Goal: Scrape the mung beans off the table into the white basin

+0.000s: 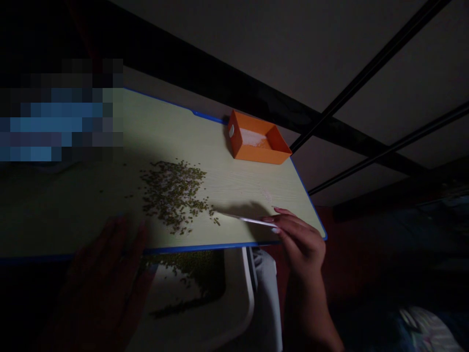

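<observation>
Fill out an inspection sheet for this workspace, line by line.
Surface: pale board with blue edge, dimly lit.
Job's things: green beans scattered on it; slim tweezers near the pile; more beans in white tray below the edge.
Clutter: orange box holding white grains, far corner.
Hands: right hand pinches tweezers; left hand rests at the near edge.
Cables: nothing seen.
Surroundings: dark; black rails above.

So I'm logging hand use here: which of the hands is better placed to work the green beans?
Probably the right hand: it holds the tweezers, tips beside the green beans. The left hand lies flat at the board's edge.
</observation>
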`<state>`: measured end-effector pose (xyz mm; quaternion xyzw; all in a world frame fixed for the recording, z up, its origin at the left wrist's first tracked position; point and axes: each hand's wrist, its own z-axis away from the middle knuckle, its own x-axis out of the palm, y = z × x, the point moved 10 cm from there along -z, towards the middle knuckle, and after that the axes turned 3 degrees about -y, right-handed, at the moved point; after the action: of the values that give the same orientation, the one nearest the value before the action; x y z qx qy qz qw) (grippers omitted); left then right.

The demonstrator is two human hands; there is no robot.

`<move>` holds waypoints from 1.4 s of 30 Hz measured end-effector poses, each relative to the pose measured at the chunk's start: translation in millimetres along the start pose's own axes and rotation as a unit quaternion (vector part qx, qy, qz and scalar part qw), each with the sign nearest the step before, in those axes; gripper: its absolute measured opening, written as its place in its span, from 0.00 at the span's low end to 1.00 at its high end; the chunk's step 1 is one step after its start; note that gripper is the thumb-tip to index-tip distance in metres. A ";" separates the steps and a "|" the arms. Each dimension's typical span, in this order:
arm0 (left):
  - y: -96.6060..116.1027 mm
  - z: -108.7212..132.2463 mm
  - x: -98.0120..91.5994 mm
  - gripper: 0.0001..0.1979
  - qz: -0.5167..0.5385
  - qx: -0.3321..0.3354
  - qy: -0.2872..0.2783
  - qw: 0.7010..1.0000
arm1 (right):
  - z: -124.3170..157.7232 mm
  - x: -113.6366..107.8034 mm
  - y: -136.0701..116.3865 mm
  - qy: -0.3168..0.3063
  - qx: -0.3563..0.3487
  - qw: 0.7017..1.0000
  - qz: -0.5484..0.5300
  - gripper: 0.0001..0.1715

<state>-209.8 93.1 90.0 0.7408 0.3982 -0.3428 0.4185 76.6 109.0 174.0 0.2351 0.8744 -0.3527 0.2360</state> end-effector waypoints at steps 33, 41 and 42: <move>-2.5 -3.6 -2.3 0.30 0.036 -0.056 -0.014 0.998 | 0.9 5.3 1.9 -0.053 0.016 0.995 -0.079 0.20; -2.4 -2.7 -2.8 0.30 0.035 -0.061 -0.012 0.997 | 1.3 10.6 -8.0 -0.042 0.027 0.995 -0.087 0.24; -2.3 -2.4 -3.0 0.30 0.032 -0.058 -0.013 0.998 | 0.9 11.4 -9.1 -0.041 0.028 0.995 -0.086 0.25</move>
<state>-212.7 95.1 92.7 0.7232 0.3884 -0.3149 0.4765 62.7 105.3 171.4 0.1508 0.8706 -0.4056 0.2341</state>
